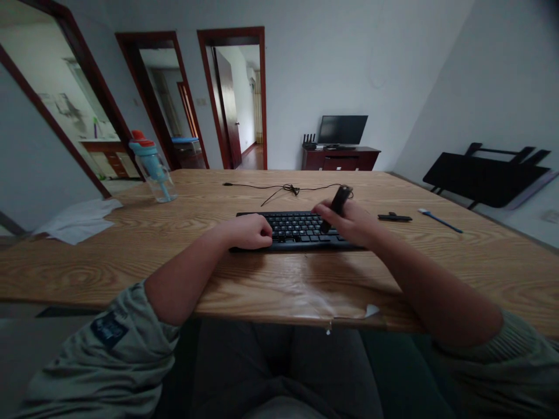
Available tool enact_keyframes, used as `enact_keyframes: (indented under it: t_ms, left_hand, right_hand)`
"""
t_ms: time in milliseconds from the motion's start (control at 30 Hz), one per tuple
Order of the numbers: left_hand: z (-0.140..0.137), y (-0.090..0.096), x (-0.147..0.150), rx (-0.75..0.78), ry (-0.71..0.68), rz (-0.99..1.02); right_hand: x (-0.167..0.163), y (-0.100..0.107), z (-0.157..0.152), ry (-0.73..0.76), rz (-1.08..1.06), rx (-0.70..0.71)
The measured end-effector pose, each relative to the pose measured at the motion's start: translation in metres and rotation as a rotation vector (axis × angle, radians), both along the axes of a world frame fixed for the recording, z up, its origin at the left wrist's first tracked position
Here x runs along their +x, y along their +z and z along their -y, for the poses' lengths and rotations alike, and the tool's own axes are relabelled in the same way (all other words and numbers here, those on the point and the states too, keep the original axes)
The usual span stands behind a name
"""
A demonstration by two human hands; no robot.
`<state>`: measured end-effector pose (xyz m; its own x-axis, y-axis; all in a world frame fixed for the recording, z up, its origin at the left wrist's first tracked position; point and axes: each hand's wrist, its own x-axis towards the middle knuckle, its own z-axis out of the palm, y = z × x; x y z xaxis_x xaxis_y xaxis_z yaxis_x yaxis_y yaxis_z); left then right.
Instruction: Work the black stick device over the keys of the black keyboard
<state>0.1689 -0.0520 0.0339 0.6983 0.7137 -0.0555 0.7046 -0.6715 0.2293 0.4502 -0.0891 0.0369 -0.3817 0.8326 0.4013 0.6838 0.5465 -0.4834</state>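
Head view across a broad table (131, 267), its top covered in swirling, honey-brown wood grain, with a shiny wrinkled patch near the front edge. Off to the right I see flat black folded furniture (480, 177) with a bar-like frame; beyond the table, a thin rectangular screen (343, 129) stands on a dark reddish cabinet (340, 158). Long and low, the black keyboard (301, 227) lies crosswise before the person, rows of small matte keys above a smooth front lip. Crumpled white sheets (78, 221) spread at the left, beside a clear bottle (152, 166) with a pale blue upper part and red cap. The two hands are apart: the left hand (248, 231) rests curled on the keyboard's left end, though I cannot tell whether it grips; the right hand (353, 221) is wrapped round a dark oblong tool (339, 201), tilted over the right-hand keys. A thin black cable (290, 188) lies knotted behind. Rightward sit a slim blue-handled brush (440, 220) and, smaller, a narrow black bar (395, 218).
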Motion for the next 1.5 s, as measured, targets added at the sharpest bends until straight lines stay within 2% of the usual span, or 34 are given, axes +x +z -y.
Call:
enact_keyframes:
  t_ms: [133,267,367,467,567,833,933,1133,1500]
  left_hand:
    - [-0.004,0.009,0.015,0.014,-0.022,0.045]
    - [-0.005,0.015,0.039,0.049,-0.083,0.157]
    - [-0.007,0.009,0.05,0.142,-0.117,0.166]
    - [-0.01,-0.001,0.047,0.21,-0.142,0.149]
    - [-0.011,-0.009,0.039,0.201,-0.157,0.172]
    - [-0.003,-0.013,0.045,0.166,-0.214,0.201]
    - [-0.002,-0.015,0.047,0.162,-0.199,0.206]
    - [0.0,-0.015,0.046,0.139,-0.13,0.23]
    - [0.0,-0.015,0.049,0.141,-0.164,0.191]
  right_hand:
    - [0.012,-0.005,-0.004,-0.035,-0.166,-0.116]
    - [0.006,-0.011,-0.002,-0.038,-0.1,-0.143]
    - [-0.002,-0.011,0.001,-0.042,-0.068,-0.131]
    - [-0.005,-0.01,0.002,-0.068,-0.068,-0.113]
    - [-0.005,-0.012,0.0,-0.106,-0.073,-0.098]
    - [-0.011,-0.013,0.002,-0.233,-0.037,-0.187]
    - [-0.009,-0.009,0.006,-0.215,-0.019,-0.195]
    - [-0.001,-0.004,0.009,-0.067,0.027,-0.175]
    - [0.009,-0.009,0.001,-0.021,0.056,-0.189]
